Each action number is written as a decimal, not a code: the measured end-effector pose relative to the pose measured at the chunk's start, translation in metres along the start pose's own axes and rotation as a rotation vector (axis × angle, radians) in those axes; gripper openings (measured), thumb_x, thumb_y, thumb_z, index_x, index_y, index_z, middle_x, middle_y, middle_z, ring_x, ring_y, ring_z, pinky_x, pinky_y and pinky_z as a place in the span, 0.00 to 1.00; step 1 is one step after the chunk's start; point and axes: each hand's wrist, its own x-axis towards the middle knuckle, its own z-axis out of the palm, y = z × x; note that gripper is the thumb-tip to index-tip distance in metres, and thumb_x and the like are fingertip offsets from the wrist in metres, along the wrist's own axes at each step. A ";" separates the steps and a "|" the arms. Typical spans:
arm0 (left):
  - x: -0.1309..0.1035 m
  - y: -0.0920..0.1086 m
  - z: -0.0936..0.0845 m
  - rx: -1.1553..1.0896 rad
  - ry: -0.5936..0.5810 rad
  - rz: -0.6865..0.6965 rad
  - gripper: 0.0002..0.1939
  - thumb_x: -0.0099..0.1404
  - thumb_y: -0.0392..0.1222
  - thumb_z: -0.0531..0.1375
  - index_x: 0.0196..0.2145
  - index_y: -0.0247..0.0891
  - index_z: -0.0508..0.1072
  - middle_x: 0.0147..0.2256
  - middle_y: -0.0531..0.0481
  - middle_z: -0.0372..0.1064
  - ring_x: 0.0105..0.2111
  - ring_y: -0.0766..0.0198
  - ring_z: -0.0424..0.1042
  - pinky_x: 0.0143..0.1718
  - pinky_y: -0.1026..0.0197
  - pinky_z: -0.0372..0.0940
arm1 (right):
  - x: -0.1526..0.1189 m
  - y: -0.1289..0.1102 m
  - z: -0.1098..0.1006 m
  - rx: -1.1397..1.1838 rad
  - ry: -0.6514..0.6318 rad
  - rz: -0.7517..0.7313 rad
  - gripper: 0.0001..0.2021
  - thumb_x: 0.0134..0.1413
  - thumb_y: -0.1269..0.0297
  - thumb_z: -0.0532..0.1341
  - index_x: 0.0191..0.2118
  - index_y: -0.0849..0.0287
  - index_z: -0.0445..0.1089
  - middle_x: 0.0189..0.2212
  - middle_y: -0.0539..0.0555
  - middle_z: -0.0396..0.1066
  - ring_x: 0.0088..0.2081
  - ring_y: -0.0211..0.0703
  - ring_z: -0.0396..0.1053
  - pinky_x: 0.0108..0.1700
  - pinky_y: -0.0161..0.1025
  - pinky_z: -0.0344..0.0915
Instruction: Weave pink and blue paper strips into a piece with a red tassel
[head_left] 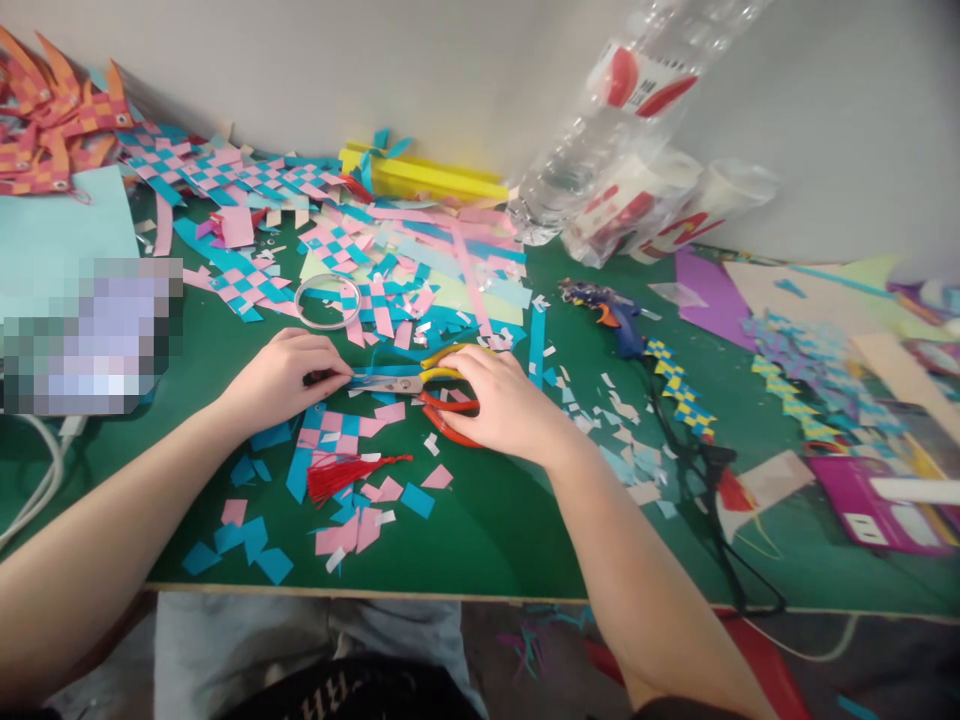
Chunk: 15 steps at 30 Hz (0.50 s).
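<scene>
My right hand [501, 400] is wrapped round the handles of a pair of scissors [397, 384], one handle yellow and one red-orange. Their blades point left, towards my left hand [289, 378]. Thumb and fingers of that hand pinch a narrow blue paper strip [367, 372] lying along the blades; whether the blades are biting into it I cannot tell. Just below lies a pink-and-blue woven paper piece [330, 432]. A red tassel [345, 476] rests beside it, among pink and blue paper scraps [255, 540].
Behind my hands are a roll of clear tape [328, 302], woven pink-and-blue pieces [225, 170] and a yellow folded paper [427, 178]. A glue gun [619, 320] with its black cord lies right. A phone [97, 340] is at left; wrapped paper cups [637, 200] lean on the wall.
</scene>
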 end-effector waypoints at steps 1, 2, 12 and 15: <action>0.000 0.000 0.000 -0.003 0.004 0.003 0.13 0.70 0.46 0.54 0.34 0.40 0.76 0.33 0.51 0.75 0.34 0.64 0.72 0.48 0.56 0.63 | 0.000 -0.001 0.001 -0.007 0.010 0.001 0.20 0.56 0.53 0.59 0.51 0.57 0.65 0.51 0.60 0.69 0.54 0.57 0.67 0.54 0.57 0.63; 0.000 0.000 0.000 -0.005 0.009 0.007 0.13 0.70 0.46 0.54 0.34 0.40 0.76 0.33 0.51 0.75 0.34 0.64 0.72 0.48 0.56 0.63 | 0.000 -0.003 0.002 -0.014 0.023 -0.002 0.20 0.56 0.52 0.59 0.51 0.57 0.65 0.51 0.60 0.69 0.54 0.57 0.66 0.54 0.57 0.63; 0.000 -0.001 0.001 -0.006 0.043 0.033 0.13 0.70 0.45 0.55 0.34 0.39 0.76 0.32 0.51 0.74 0.34 0.65 0.72 0.47 0.57 0.62 | 0.002 -0.011 0.006 -0.048 0.080 -0.013 0.19 0.54 0.55 0.61 0.51 0.56 0.68 0.49 0.59 0.71 0.50 0.57 0.69 0.47 0.54 0.67; 0.000 0.000 0.000 -0.003 0.048 0.024 0.14 0.69 0.45 0.54 0.33 0.39 0.76 0.32 0.50 0.74 0.34 0.64 0.72 0.48 0.56 0.62 | 0.002 -0.009 0.006 -0.016 0.064 -0.010 0.19 0.54 0.56 0.61 0.50 0.56 0.70 0.49 0.58 0.72 0.48 0.55 0.70 0.47 0.53 0.68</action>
